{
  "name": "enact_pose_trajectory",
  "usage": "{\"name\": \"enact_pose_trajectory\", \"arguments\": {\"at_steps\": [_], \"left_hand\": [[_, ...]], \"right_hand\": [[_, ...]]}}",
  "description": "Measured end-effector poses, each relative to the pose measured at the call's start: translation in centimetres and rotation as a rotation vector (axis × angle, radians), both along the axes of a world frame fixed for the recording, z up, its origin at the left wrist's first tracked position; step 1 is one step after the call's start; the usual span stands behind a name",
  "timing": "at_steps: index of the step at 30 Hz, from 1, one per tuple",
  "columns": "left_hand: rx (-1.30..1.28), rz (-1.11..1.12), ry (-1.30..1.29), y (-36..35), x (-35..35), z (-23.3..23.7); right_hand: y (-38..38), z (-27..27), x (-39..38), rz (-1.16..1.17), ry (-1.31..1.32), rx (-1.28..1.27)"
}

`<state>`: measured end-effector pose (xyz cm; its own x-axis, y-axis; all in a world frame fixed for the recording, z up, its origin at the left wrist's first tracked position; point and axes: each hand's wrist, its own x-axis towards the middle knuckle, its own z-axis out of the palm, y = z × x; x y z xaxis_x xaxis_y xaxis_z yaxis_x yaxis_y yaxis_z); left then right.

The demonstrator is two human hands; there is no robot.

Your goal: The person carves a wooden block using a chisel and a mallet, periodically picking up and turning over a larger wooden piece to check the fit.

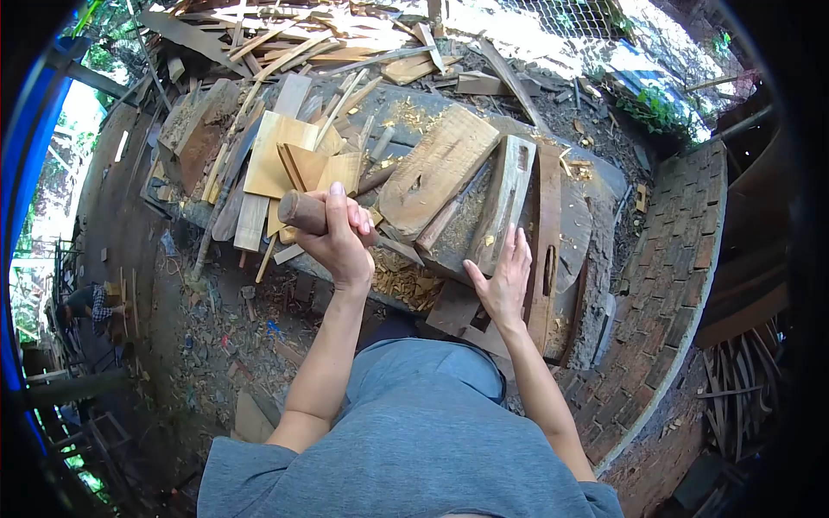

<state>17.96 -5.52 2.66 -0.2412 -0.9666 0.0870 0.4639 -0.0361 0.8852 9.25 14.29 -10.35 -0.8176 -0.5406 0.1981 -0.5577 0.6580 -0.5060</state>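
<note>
My left hand [339,237] is closed in a fist around a thick, round, brown wooden handle [302,212], whose blunt end sticks out to the left. What the handle belongs to is hidden by my fingers. With fingers stretched out, my right hand [503,281] reaches the near end of a pale grey timber piece [509,181] that has slots cut in its top. Beside it lies a darker board with a long slot [547,224]. A broad wooden slab with a rounded end [438,170] lies to the left of the timber.
The workbench [591,164] carries wood shavings [406,287] and, at left, stacked pale boards [275,155]. Scrap wood [294,39] is heaped behind it. A low brick wall [661,276] curves along the right. Far left, another person [91,302] bends over something.
</note>
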Motion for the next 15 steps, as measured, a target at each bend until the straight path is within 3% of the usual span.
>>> {"name": "enact_pose_trajectory", "arguments": {"at_steps": [5,7,8,9,11,12,13,15], "left_hand": [[-0.047,0.066,-0.03,0.8,2.1,0.1],[-0.057,0.101,-0.041,0.5,3.2,0.0],[-0.063,0.12,-0.041,0.3,3.8,-0.1],[-0.064,0.132,-0.042,0.2,4.2,-0.1],[-0.073,0.178,-0.052,-0.1,4.7,-0.3],[-0.062,0.181,-0.056,-0.2,4.9,-0.5],[-0.053,0.186,-0.059,-0.4,5.0,-0.6],[-0.042,0.183,-0.051,-0.6,4.9,-0.7]], "right_hand": [[-1.9,-0.5,-0.6,-0.078,-0.16,-0.053],[-1.4,0.2,-1.6,-0.136,-0.362,-0.246],[-1.0,1.8,-2.4,-0.168,-0.68,-0.606],[-0.1,3.7,-3.0,-0.211,-0.995,-0.769],[1.6,3.9,-3.8,-0.16,-1.296,-1.106],[2.8,4.5,-3.9,-0.028,-1.622,-1.32],[3.7,3.5,-3.5,-0.14,-1.801,-1.458],[3.6,4.8,-2.0,-0.048,-1.975,-1.477]]}}
